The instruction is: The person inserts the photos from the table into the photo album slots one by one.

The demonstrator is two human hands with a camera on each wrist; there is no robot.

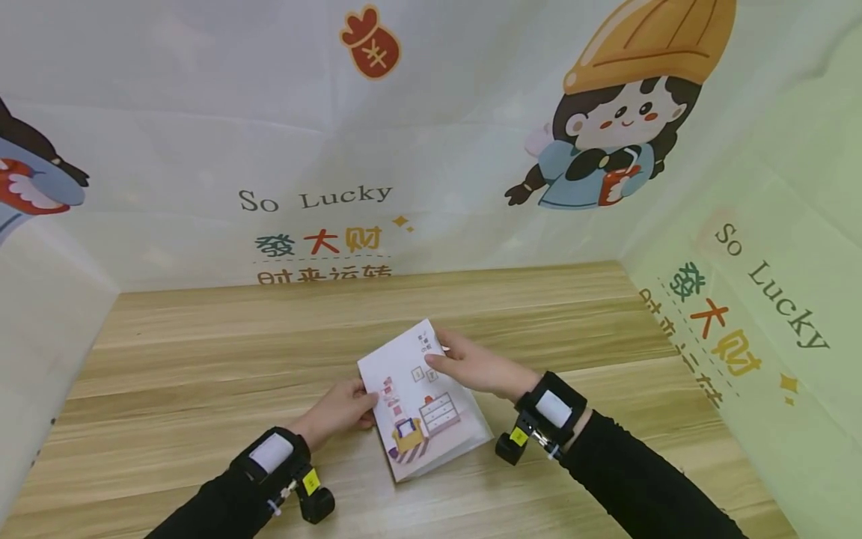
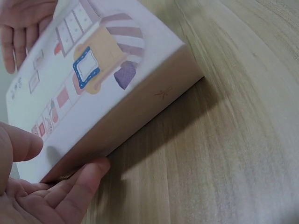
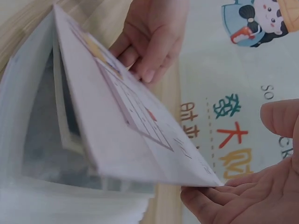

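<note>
A thick photo album (image 1: 411,419) with a white, illustrated cover lies on the wooden table between both hands. My left hand (image 1: 343,410) grips its spine side, thumb (image 2: 25,144) over the cover and fingers against the pinkish spine (image 2: 145,109). At the opposite side, my right hand (image 1: 474,367) has its fingertips (image 3: 203,198) under a corner of the cover (image 3: 135,154), while its thumb (image 3: 280,116) stands off the cover. In the right wrist view the cover is lifted at an angle, and clear plastic sleeves (image 3: 44,140) show beneath it.
The wood-grain table (image 1: 222,337) stretches around the album. Behind it hangs a pale printed backdrop (image 1: 458,150) with cartoon figures and lettering, and a similar panel (image 1: 774,224) rises at the right. A black wrist camera (image 1: 316,503) juts out beside the left forearm.
</note>
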